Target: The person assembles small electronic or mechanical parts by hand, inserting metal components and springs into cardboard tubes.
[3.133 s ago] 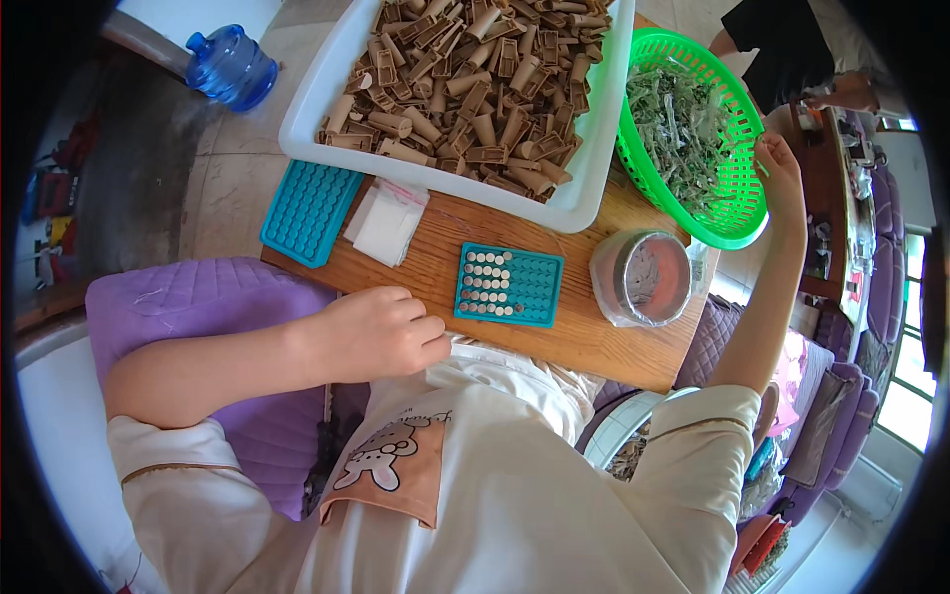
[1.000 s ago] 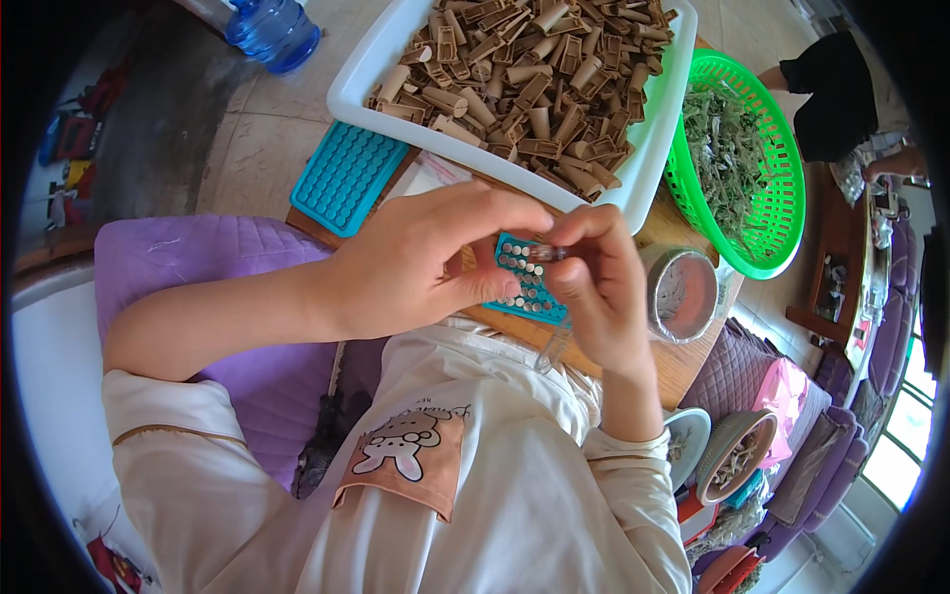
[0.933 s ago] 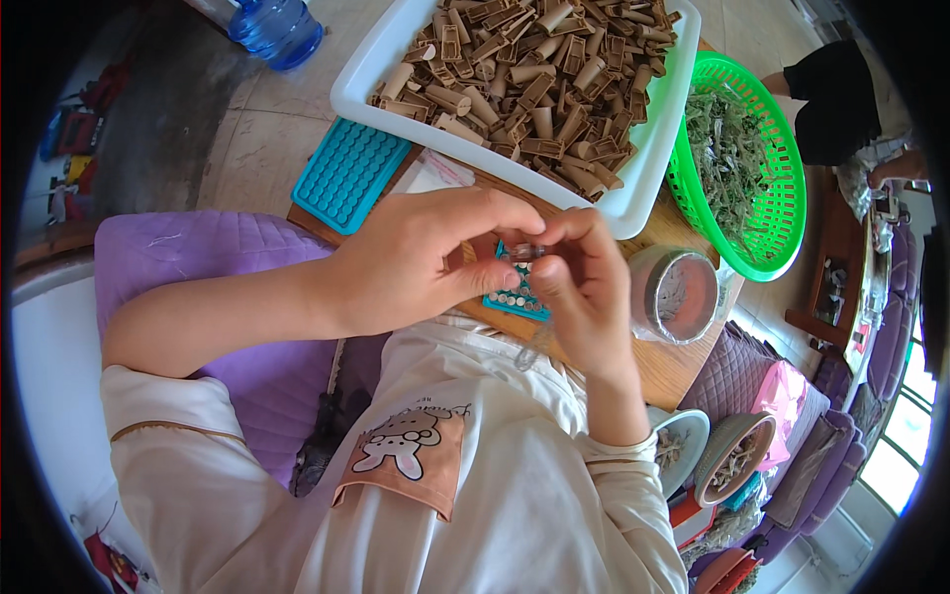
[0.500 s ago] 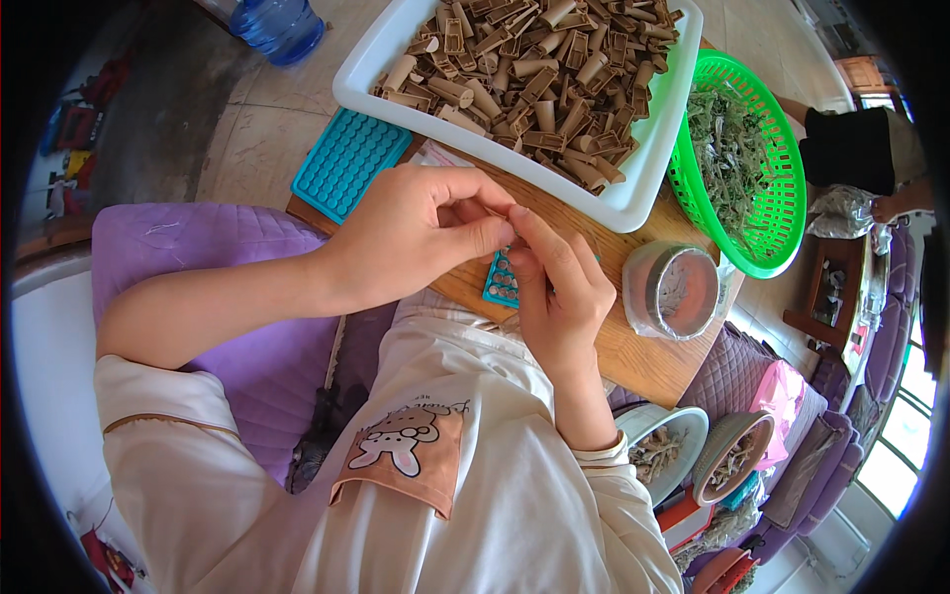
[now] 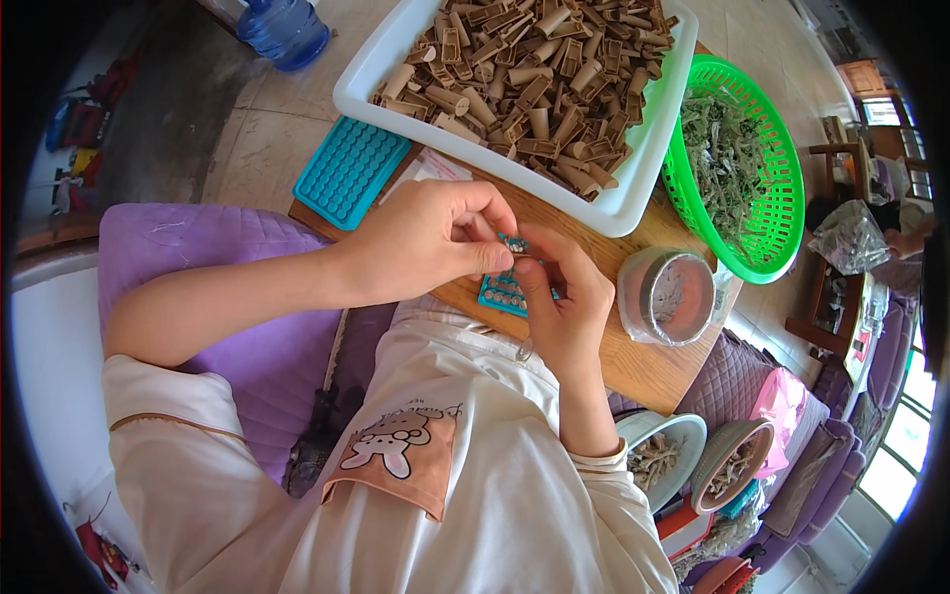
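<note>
My left hand (image 5: 421, 243) and my right hand (image 5: 572, 297) meet fingertip to fingertip above the wooden table (image 5: 633, 361). Thumb and index finger of each are pinched together around something small and thin, too hidden to name. Just beneath them lies a teal tray (image 5: 503, 294) whose wells hold small round pieces; my fingers cover part of it. Beyond my left hand, a second teal tray (image 5: 351, 170) with rows of round wells rests at the table's left corner. A pale packet or paper (image 5: 435, 166) lies between that tray and my left hand.
A white bin (image 5: 475, 147) heaped with brown half-round pieces (image 5: 534, 89) fills the far side. Right of it are a green basket (image 5: 792, 188) of dried plant matter and a tub (image 5: 683, 297). Bowls (image 5: 693, 436) stand lower right; a purple cushion (image 5: 213, 233) is left.
My hands have drawn slightly apart and shifted down a little, so more of the teal tray beneath shows. At the far right, the other person and a clear plastic bag have moved.
</note>
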Tool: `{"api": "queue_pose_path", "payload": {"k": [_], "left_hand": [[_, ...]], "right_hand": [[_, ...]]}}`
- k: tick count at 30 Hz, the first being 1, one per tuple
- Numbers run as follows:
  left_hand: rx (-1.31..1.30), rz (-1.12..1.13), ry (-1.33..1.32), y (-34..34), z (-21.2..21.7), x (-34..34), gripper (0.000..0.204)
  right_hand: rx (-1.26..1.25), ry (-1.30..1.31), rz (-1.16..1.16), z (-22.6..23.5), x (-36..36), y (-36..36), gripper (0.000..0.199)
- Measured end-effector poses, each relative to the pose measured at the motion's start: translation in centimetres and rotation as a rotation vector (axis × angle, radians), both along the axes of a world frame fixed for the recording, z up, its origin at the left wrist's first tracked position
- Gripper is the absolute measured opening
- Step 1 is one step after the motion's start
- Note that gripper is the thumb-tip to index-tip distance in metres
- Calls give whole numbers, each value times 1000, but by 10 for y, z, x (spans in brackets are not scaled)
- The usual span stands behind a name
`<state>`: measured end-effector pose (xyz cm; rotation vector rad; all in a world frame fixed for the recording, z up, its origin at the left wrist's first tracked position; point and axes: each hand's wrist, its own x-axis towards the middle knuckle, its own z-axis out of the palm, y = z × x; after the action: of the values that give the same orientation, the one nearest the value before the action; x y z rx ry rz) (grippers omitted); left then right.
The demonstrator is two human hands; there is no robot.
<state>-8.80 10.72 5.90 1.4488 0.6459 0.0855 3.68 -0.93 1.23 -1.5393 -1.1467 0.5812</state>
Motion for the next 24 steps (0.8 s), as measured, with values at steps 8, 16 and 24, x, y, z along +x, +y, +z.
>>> {"api": "queue_pose_path", "payload": {"k": [8,16,24], "left_hand": [[667,-36,189,59,-9,40,35],[1095,-241,469,90,-63,87,29],[519,-94,235,84,-21,64,23]], "right_hand": [[-16,84,-101,3,16,-7,20],[29,-243,34,21,20,-14,23],[-60,-178,-114,19,35,-23,18]]}}
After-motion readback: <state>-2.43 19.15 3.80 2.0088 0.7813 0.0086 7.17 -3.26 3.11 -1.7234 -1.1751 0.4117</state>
